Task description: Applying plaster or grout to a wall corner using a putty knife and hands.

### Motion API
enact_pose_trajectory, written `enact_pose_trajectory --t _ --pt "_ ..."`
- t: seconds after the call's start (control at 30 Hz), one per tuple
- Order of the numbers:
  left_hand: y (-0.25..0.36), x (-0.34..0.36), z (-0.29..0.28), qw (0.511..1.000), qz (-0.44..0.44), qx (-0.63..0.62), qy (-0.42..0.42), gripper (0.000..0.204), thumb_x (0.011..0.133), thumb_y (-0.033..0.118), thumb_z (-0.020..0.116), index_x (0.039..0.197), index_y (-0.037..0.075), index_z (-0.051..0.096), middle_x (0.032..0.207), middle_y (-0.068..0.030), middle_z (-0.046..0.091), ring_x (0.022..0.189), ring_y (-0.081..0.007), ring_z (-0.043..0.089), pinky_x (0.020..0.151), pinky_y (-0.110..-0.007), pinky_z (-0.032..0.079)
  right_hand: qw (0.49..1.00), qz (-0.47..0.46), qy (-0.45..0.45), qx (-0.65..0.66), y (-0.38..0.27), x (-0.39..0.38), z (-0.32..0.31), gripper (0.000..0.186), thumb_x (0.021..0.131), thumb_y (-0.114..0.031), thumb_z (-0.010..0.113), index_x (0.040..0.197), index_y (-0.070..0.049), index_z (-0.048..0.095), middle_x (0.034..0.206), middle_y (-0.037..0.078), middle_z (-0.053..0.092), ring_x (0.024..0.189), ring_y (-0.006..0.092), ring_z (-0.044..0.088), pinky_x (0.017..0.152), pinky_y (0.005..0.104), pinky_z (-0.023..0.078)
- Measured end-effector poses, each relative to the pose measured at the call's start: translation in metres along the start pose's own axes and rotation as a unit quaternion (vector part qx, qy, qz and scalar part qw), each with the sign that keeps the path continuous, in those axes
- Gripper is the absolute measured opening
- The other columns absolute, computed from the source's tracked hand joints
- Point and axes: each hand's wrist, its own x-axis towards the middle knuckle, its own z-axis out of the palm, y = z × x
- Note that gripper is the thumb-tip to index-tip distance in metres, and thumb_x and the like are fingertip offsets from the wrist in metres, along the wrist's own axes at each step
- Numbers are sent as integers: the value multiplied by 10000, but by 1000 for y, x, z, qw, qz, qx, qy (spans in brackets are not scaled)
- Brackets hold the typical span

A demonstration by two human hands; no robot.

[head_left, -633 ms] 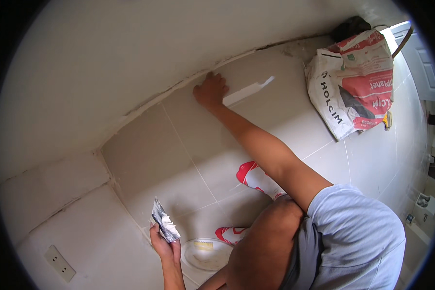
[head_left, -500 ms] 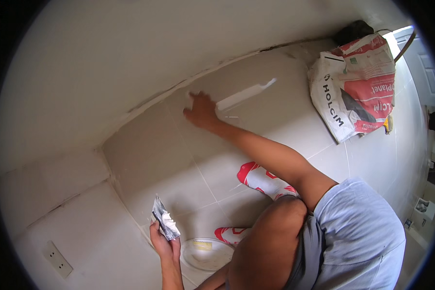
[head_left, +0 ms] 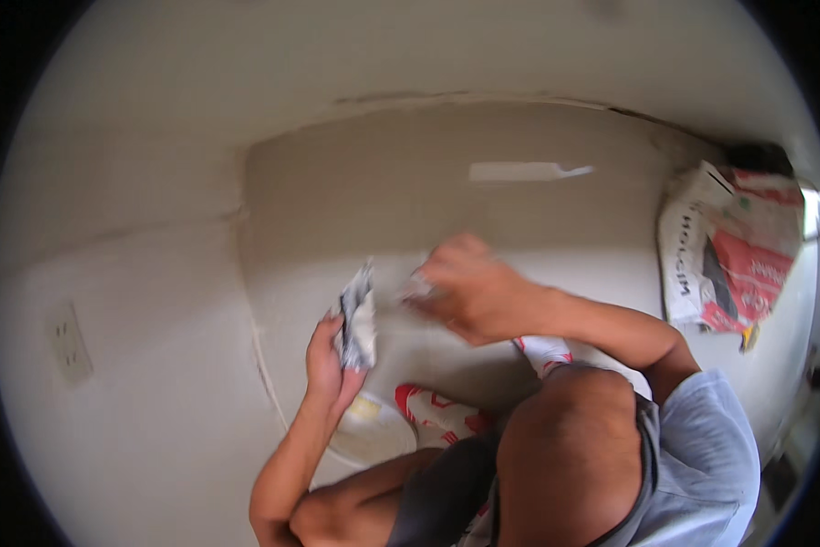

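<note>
1. Two hands in my view, both over the pale tiled floor [head_left: 355,191]. Landmark for all positions: the small crumpled silver-grey foil packet [head_left: 359,319].
2. My left hand [head_left: 326,357] is clenched around the packet's lower end. The packet stands nearly upright out of the fist, long axis running up and slightly right, its open or torn top pointing away from me.
3. My right hand [head_left: 469,290] lies just right of the packet, level with its upper half, near but not touching. It is motion-blurred; something small and pale seems pinched at its fingertips [head_left: 419,288], but I cannot tell what, nor how firmly the fingers close.
4. Key relation: the packet's top lies directly left of the right fingertips, so the right hand is the nearer free hand.
5. Below the packet, a round whitish dish [head_left: 369,433] sits on the floor beside my red-and-white sock [head_left: 433,412].
6. Far right of the packet: a red-and-white paper sack [head_left: 729,260]. Above right: a flat white strip [head_left: 519,170] on the tile.
</note>
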Motion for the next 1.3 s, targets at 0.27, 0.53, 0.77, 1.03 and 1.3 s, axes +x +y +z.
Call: enact_pose_trajectory --t 0.27,0.53,0.77,1.03,1.3 --pt "3 -2 -2 988 83 103 -85 347 837 118 358 1151 1 451 1052 -93 546 951 -170 554 843 -291 452 962 128 34 238 -3 15 -11 441 641 23 547 1080 -15 566 949 184 468 912 319 435 810 389 368" --pt "-11 11 6 989 78 114 -49 308 843 132 392 1115 12 472 1024 -87 561 920 -166 561 817 -295 461 950 134 39 278 0 -6 -9 412 630 71 529 1024 -31 593 959 174 478 939 331 431 826 391 360" --pt "-1 7 -15 994 94 59 -6 320 838 157 413 1122 25 478 1009 -71 571 885 -171 568 783 -286 463 944 158 -153 -246 102 -71 -20 572 682 -57 570 1232 -54 410 1007 181 504 856 318 564 706 425 460" --pt "-6 8 -28 996 66 56 3 331 831 148 399 1119 3 471 1009 -77 557 898 -173 566 801 -294 459 796 151 -250 -531 238 -112 -94 568 781 -106 500 1327 -157 356 879 132 553 689 260 586 589 370 476" --pt "-8 3 -20 995 76 55 18 327 832 154 402 1119 12 470 999 -74 556 903 -169 564 803 -297 454 776 142 -216 -575 267 -109 -89 552 784 -105 507 1317 -183 380 735 96 535 627 237 576 539 363 473"
